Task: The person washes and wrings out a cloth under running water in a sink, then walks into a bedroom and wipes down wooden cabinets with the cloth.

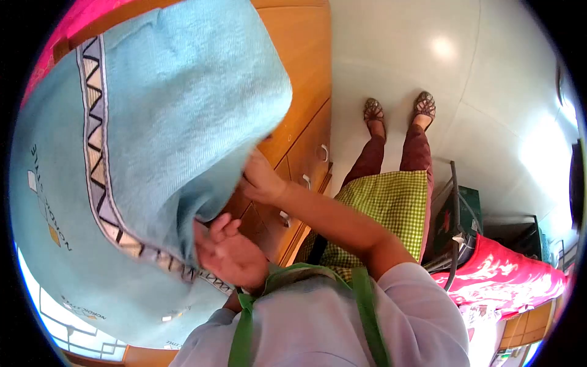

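A large light blue cloth (189,92) fills the left side of the view, with a zigzag-patterned band and small "NORDIC STYLE" prints. Its near edge hangs in folds in front of my body. My right hand (263,178) reaches across and grips the edge of the cloth, its fingertips partly hidden behind the fabric. Lower down, my left hand (233,254) is at the bunched fabric beside the band, palm turned up. Some of its fingers are loosely curled, while the others press on the cloth; the grip there is slightly blurred.
Beside the cloth stands a wooden cabinet (299,128) with drawers and metal handles. My legs and a green checked apron (391,202) show over the pale floor (403,49). At right are a metal rack (455,226), a dark green box (471,211) and a red patterned cloth (501,275).
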Motion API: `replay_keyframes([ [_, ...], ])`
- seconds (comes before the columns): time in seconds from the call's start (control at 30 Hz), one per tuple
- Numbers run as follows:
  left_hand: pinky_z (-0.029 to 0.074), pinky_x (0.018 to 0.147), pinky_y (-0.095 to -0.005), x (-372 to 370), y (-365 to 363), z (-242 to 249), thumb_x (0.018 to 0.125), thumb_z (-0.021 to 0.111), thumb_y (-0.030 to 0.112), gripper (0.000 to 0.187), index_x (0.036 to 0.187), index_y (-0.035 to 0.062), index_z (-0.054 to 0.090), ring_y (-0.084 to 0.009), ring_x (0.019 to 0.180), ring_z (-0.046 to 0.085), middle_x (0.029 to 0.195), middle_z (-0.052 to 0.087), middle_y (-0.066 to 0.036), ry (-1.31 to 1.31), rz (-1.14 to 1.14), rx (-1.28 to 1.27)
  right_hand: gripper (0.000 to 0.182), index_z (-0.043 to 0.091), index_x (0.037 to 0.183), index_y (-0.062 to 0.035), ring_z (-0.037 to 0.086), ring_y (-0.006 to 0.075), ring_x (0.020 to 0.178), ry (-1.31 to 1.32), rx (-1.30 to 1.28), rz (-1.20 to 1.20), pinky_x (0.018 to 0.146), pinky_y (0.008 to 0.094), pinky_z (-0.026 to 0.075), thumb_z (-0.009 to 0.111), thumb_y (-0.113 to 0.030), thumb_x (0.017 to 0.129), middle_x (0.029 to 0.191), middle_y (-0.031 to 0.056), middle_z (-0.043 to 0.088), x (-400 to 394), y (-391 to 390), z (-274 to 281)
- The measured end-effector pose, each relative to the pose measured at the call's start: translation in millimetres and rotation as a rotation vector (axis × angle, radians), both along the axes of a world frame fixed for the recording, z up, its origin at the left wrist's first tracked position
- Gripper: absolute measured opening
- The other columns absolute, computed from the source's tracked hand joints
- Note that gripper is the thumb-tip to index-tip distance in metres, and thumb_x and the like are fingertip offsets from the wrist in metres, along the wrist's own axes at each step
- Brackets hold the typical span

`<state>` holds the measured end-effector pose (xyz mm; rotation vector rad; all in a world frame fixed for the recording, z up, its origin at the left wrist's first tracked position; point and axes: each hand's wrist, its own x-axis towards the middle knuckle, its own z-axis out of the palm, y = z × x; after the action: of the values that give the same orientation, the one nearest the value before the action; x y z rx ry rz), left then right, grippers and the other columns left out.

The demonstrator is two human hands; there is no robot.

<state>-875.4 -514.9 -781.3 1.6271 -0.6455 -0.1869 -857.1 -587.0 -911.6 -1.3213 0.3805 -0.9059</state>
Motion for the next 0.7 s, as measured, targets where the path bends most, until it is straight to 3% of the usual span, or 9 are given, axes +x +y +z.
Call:
replay_keyframes([
  [0.07,0.045,0.078,-0.0408,18.6,-6.8,12.4,0.088,0.039,0.021,0.046,0.125,-0.0007,0.023,-0.0367,0.098,0.05,0.132,0.027,-0.024,-0.077,0.018,-0.137,0.056,0.037,0.126,-0.0042,0.031,0.0321,0.122,-0.092,-0.11,-0.149,0.102,0.0383,0.023,0.059,-0.012,0.075,0.127,0.0173,0.038,42.9,-47.7,2.0],
  [0.1,0.045,0.08,-0.0425,26.6,-7.2,16.4,0.087,0.04,0.021,0.047,0.125,-0.0002,0.023,-0.0374,0.099,0.05,0.133,0.027,-0.022,-0.113,0.006,-0.174,0.047,0.043,0.121,-0.0071,0.034,0.0339,0.119,0.044,-0.021,-0.196,0.101,0.0418,0.024,0.057,-0.012,0.076,0.128,0.0161,0.039,41.5,-82.1,14.2],
  [0.17,0.044,0.081,-0.0441,27.3,-16.6,14.6,0.087,0.041,0.022,0.048,0.126,0.0003,0.023,-0.0381,0.101,0.049,0.133,0.028,-0.021,-0.158,-0.009,-0.199,0.046,0.044,0.121,-0.0071,0.037,0.0261,0.119,0.044,0.407,-0.044,0.1,0.0379,0.027,0.056,-0.027,0.081,0.126,0.0125,0.043,57.1,-145.7,11.1],
  [0.37,0.045,0.083,-0.043,15.8,-16.9,-48.3,0.086,0.045,0.019,0.041,0.122,0.0017,0.034,-0.036,0.104,0.048,0.126,0.039,-0.019,0.233,-0.111,-0.166,0.055,0.036,0.129,-0.0038,0.034,0.0212,0.122,0.486,0.114,0.349,0.104,0.0367,0.024,0.049,-0.035,0.085,0.133,0.0121,0.034,83.1,-270.4,-30.3],
  [0.4,0.046,0.082,-0.0416,16.2,-9.8,-62.7,0.085,0.047,0.014,0.039,0.12,0.0019,0.036,-0.0341,0.102,0.05,0.123,0.042,-0.018,0.288,-0.078,-0.075,0.056,0.033,0.129,-0.002,0.032,0.0226,0.123,0.342,-0.051,-0.022,0.104,0.0367,0.023,0.049,-0.032,0.085,0.134,0.0138,0.033,76.6,-235.1,-40.7],
  [0.47,0.047,0.08,-0.0402,2.6,-11.8,-79.1,0.084,0.049,0.01,0.037,0.118,0.0021,0.038,-0.0322,0.1,0.051,0.12,0.044,-0.017,0.349,-0.046,0.025,0.054,0.032,0.129,-0.0012,0.031,0.0262,0.123,0.132,-0.053,-0.226,0.104,0.0364,0.022,0.05,-0.025,0.083,0.133,0.0156,0.032,42.1,-172.0,-41.6],
  [0.57,0.048,0.072,-0.0383,-21.0,-11.9,-98.0,0.086,0.048,0.016,0.029,0.11,0.0012,0.04,-0.0293,0.084,0.056,0.111,0.05,-0.019,0.197,0.008,0.323,0.054,0.031,0.129,0.0,0.029,0.0315,0.124,-0.165,0.305,-0.012,0.104,0.036,0.021,0.05,-0.014,0.081,0.133,0.0183,0.031,-15.1,-50.5,-46.1],
  [0.63,0.044,0.06,-0.0328,-32.4,-4.1,-105.2,0.084,0.051,0.015,0.024,0.101,0.0018,0.042,-0.0215,0.07,0.052,0.093,0.051,-0.014,0.227,0.014,0.297,0.052,0.034,0.128,-0.0023,0.03,0.0338,0.122,0.0,0.251,0.151,0.104,0.0376,0.022,0.05,-0.014,0.08,0.132,0.0189,0.032,-29.8,22.4,-76.1],
  [0.7,0.043,0.054,-0.0301,-41.0,2.8,-115.7,0.083,0.052,0.015,0.022,0.097,0.0021,0.042,-0.0177,0.063,0.05,0.085,0.051,-0.011,0.238,0.006,0.275,0.051,0.04,0.125,-0.0054,0.028,0.0397,0.121,0.17,-0.284,0.31,0.102,0.0461,0.022,0.051,-0.02,0.077,0.132,0.0197,0.031,-33.8,50.2,-100.4],
])
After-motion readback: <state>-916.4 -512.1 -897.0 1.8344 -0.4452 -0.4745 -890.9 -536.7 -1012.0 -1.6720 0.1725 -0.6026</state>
